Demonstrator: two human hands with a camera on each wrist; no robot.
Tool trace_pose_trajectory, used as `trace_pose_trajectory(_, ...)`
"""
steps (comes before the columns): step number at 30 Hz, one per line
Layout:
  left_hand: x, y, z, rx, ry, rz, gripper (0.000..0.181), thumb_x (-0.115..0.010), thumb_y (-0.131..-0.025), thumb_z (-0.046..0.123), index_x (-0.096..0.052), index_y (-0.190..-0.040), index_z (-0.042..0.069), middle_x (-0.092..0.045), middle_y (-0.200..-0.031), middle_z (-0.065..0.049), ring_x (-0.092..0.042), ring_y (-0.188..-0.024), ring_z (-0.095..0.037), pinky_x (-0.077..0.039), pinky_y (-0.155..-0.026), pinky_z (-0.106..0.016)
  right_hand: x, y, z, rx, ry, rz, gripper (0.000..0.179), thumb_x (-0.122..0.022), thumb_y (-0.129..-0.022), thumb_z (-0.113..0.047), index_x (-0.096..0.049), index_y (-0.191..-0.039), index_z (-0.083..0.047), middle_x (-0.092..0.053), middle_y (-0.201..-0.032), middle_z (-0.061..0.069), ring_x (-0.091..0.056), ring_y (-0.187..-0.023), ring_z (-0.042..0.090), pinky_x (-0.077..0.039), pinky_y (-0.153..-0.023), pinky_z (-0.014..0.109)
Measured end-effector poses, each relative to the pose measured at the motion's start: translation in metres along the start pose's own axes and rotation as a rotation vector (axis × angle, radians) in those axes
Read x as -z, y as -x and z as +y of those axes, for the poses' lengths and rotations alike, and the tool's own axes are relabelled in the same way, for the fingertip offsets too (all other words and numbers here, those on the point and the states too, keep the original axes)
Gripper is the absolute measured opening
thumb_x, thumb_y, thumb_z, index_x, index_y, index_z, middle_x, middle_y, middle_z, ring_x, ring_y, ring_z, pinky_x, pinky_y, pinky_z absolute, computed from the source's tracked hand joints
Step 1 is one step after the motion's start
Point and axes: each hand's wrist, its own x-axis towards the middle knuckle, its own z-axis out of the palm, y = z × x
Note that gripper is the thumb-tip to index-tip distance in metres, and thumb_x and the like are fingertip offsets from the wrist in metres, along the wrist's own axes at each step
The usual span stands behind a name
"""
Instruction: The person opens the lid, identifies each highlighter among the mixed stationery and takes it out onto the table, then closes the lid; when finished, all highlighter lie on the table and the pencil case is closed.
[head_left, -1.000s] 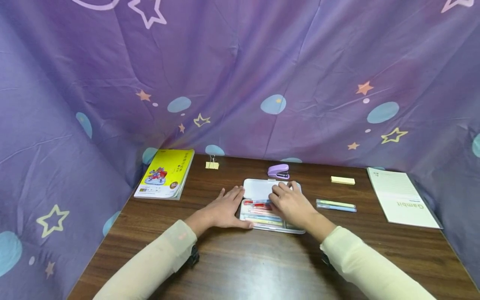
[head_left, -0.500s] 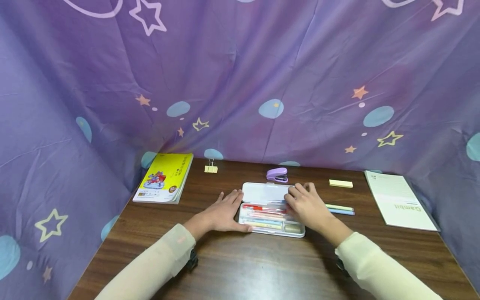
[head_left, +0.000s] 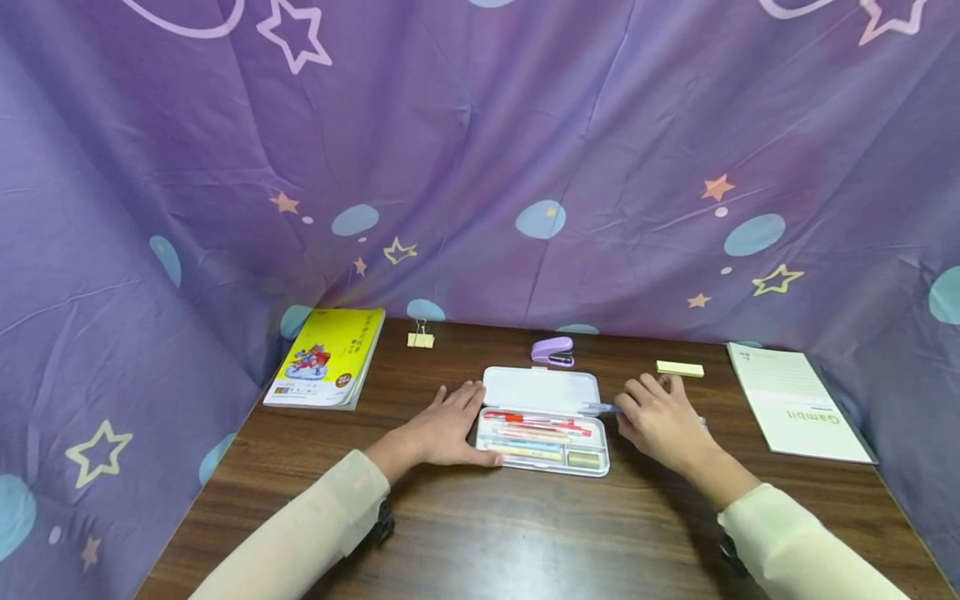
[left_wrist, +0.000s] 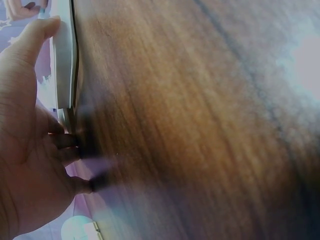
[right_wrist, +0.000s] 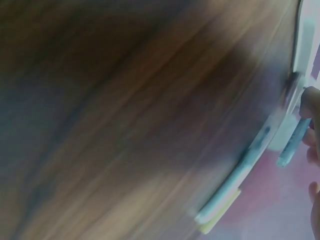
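An open white pencil case (head_left: 542, 389) lies mid-table, its lid folded back. Red pens (head_left: 536, 421), pale pencils or pens and an eraser-like block (head_left: 583, 459) fill its tray. My left hand (head_left: 442, 427) rests along its left side, thumb at the near edge; the left wrist view has the thumb (left_wrist: 42, 32) against the case's wall. My right hand (head_left: 662, 418) is right of the case and pinches a blue pen (head_left: 606, 408), whose end points toward the lid hinge. In the right wrist view that pen (right_wrist: 294, 144) sticks out below the fingers, close to two more pens (right_wrist: 225, 197) on the table.
A purple stapler (head_left: 552, 351) stands behind the case, a yellow binder clip (head_left: 421, 340) farther left. Books (head_left: 324, 358) lie at the left, a notepad (head_left: 798, 404) at the right. A pale yellow block (head_left: 679, 368) sits behind my right hand. A purple curtain (head_left: 465, 167) encloses the table.
My right hand has moved right, from over the case to beside it, with the blue pen, and now covers most of the two table pens. The left hand stays put.
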Motion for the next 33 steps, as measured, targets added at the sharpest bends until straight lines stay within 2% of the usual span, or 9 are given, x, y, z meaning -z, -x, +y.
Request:
trace_pose_trajectory(9, 0.0, 0.0, 0.001, -0.001, 0.005, 0.001, 0.133, -0.059, -0.09, 0.092, -0.011, -0.178, 0.004, -0.01, -0.188, -0.015, -0.01, -0.175, -0.031, -0.01, -0.142, -0.06, 0.005, 0.033, 0.022, -0.03, 0.018, 0.001, 0.026, -0.088, -0.08, -0.015, -0.07, -0.095, -0.006, -0.067, -0.096, 0.009, -0.061, -0.092, 0.035, -0.049, -0.081, 0.067)
trace_pose_trajectory(14, 0.002, 0.0, 0.002, -0.001, 0.004, 0.0, 0.133, -0.06, -0.091, 0.091, -0.012, -0.178, 0.003, -0.011, -0.188, -0.015, -0.011, -0.175, -0.032, -0.01, -0.142, -0.06, 0.006, 0.048, 0.03, -0.04, 0.022, 0.013, 0.023, -0.085, -0.08, -0.016, -0.068, -0.093, -0.007, -0.066, -0.095, 0.008, -0.062, -0.091, 0.035, -0.048, -0.08, 0.066)
trace_pose_trajectory(18, 0.003, 0.001, 0.003, 0.001, 0.004, -0.006, 0.133, -0.06, -0.09, 0.091, -0.011, -0.178, 0.004, -0.01, -0.188, -0.014, -0.01, -0.175, -0.031, -0.01, -0.142, -0.06, 0.006, 0.059, 0.035, -0.027, 0.025, 0.027, 0.016, -0.073, -0.09, -0.02, -0.068, -0.094, -0.006, -0.067, -0.095, 0.009, -0.061, -0.089, 0.035, -0.047, -0.078, 0.064)
trace_pose_trajectory(22, 0.003, 0.001, 0.003, 0.002, 0.006, -0.007, 0.133, -0.06, -0.091, 0.091, -0.011, -0.178, 0.004, -0.01, -0.188, -0.014, -0.01, -0.176, -0.031, -0.01, -0.142, -0.06, 0.005, 0.065, 0.038, -0.023, 0.01, 0.033, 0.019, -0.066, -0.095, -0.023, -0.069, -0.096, -0.005, -0.069, -0.097, 0.011, -0.062, -0.091, 0.037, -0.046, -0.078, 0.066)
trace_pose_trajectory(29, 0.004, 0.001, 0.004, 0.001, 0.011, -0.007, 0.132, -0.06, -0.091, 0.091, -0.011, -0.178, 0.004, -0.01, -0.188, -0.015, -0.009, -0.176, -0.031, -0.01, -0.142, -0.06, 0.006, 0.071, 0.039, -0.029, 0.02, 0.017, 0.026, -0.084, -0.078, -0.018, -0.07, -0.096, -0.006, -0.071, -0.101, 0.013, -0.064, -0.095, 0.039, -0.046, -0.078, 0.067)
trace_pose_trajectory(33, 0.003, 0.002, 0.004, 0.002, 0.011, -0.009, 0.132, -0.059, -0.091, 0.091, -0.011, -0.178, 0.003, -0.01, -0.188, -0.015, -0.009, -0.176, -0.032, -0.01, -0.142, -0.06, 0.006, 0.071, 0.038, -0.021, 0.023, 0.015, 0.025, -0.082, -0.078, -0.017, -0.069, -0.095, -0.006, -0.071, -0.102, 0.013, -0.064, -0.095, 0.038, -0.046, -0.079, 0.067)
